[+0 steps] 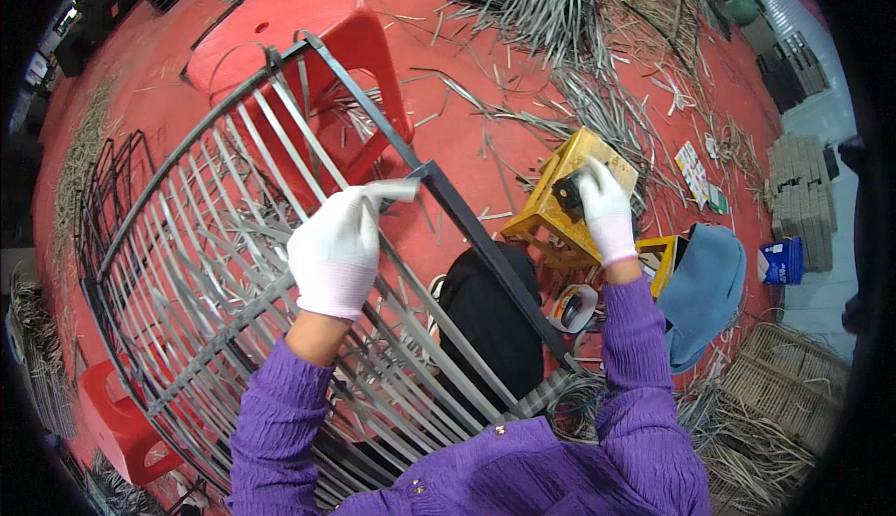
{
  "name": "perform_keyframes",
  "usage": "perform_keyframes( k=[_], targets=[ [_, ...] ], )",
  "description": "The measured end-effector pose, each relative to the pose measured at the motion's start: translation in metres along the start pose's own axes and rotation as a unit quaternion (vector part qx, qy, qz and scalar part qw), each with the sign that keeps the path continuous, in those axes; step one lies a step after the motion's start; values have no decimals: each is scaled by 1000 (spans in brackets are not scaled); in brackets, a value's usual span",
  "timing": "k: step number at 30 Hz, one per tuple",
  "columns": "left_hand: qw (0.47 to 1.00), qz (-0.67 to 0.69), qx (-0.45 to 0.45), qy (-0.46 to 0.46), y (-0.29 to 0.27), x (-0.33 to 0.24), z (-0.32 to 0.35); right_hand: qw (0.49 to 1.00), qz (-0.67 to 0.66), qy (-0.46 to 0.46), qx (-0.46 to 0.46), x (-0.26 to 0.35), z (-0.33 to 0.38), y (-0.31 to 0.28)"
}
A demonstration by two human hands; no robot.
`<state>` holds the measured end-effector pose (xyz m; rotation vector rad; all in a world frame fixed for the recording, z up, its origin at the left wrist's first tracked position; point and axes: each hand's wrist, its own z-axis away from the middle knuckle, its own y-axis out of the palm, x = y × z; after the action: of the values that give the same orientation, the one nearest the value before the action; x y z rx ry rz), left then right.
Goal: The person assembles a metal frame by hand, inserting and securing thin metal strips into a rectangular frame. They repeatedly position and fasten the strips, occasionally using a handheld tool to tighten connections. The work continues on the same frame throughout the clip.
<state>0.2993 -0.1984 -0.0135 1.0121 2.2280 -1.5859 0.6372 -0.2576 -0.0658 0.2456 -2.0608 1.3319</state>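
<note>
My left hand [334,253], in a white knitted glove, is closed on the end of a flat grey strip [399,189] by the dark bar of a curved frame. That frame [448,201] leans across my lap, with many grey strips [219,208] running along it and a woven band across its middle. To the right, my gloved right hand [605,206] is closed at a black tool [567,195] on a small yellow stool [560,231]. The fingers are a little blurred and partly cover the tool, so its kind is unclear.
A red plastic stool [289,21] stands behind the frame, another red stool [131,423] at lower left. Loose strips [551,3] lie heaped at the back. A blue-grey cushion [707,297], a white tub [574,308] and a woven panel [784,381] are at right.
</note>
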Motion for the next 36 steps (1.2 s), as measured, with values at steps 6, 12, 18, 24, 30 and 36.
perform_keyframes(
  k=[6,12,18,24,30,36],
  targets=[
    [982,32,159,-96,-12,4,-15,947,267,127,125,-190,18,34],
    [985,25,156,-73,-11,8,-13,960,43,189,201,-96,-30,-27],
    [988,3,129,-80,-7,8,-8,869,-279,146,382,101,-29,-111],
    [989,-11,115,-96,-9,3,-6,858,-170,88,476,205,-16,-75],
    [993,-33,83,-78,-7,2,-4,868,-115,44,482,233,-16,-65],
    [993,-37,86,-76,-7,4,-4,859,-44,7,510,245,-27,-65]
  ],
)
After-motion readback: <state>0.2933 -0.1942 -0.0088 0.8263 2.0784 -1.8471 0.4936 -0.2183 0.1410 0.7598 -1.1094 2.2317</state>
